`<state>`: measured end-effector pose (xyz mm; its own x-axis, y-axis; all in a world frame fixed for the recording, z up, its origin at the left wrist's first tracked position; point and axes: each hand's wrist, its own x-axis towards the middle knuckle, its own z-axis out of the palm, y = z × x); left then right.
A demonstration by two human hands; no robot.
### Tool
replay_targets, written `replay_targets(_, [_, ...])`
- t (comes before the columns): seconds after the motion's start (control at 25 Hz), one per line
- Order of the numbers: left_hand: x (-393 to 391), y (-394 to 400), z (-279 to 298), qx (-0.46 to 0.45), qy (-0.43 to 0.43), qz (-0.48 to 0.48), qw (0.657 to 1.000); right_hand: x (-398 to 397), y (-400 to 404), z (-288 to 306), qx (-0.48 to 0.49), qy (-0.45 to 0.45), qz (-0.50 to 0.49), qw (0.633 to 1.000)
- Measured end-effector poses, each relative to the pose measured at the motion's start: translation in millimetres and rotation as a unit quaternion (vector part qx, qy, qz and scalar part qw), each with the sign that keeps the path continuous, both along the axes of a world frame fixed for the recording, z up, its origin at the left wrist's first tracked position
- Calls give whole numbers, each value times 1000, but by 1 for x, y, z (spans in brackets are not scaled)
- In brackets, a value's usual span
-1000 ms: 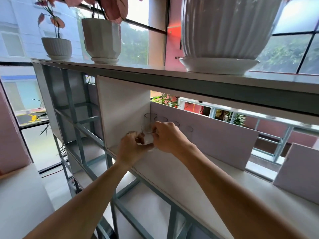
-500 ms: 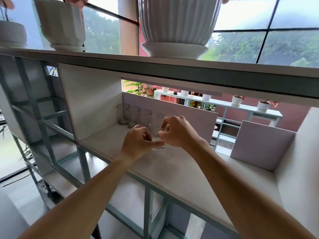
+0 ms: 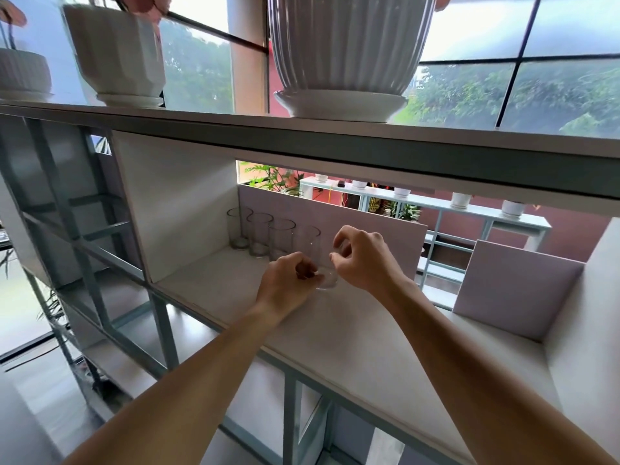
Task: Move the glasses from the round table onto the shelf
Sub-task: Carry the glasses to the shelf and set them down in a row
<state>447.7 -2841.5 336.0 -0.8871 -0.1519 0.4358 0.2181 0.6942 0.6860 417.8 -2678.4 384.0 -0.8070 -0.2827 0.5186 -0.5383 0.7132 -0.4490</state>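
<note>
Behind the shelf board, three clear glasses line the back-left corner. A fourth glass, barely visible, stands between both hands: left hand pinching its base, right hand now lifted off, fingers curled, holding nothing.

Glasses: clear, smooth, glossy. Shelf board: matt, pale, faintly speckled. Frame: painted grey-green bars, likely metal. Pot: white, ribbed, glazed sheen. Back panel: matt lilac.
</note>
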Motion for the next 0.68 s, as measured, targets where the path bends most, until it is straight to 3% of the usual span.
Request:
replay_targets(0.4, [-22,-8,-6,7,-8,-65,998,-18,5,-5,2,-6,-23,1000])
replay_targets(0.56, [-33,-54,2,-57,105,27,992,-3,-5,-6,90,72,-52,992])
replay_targets(0.68, [-51,-95,8,-168,94,96,977,12,-28,-9,175,85,-13,981])
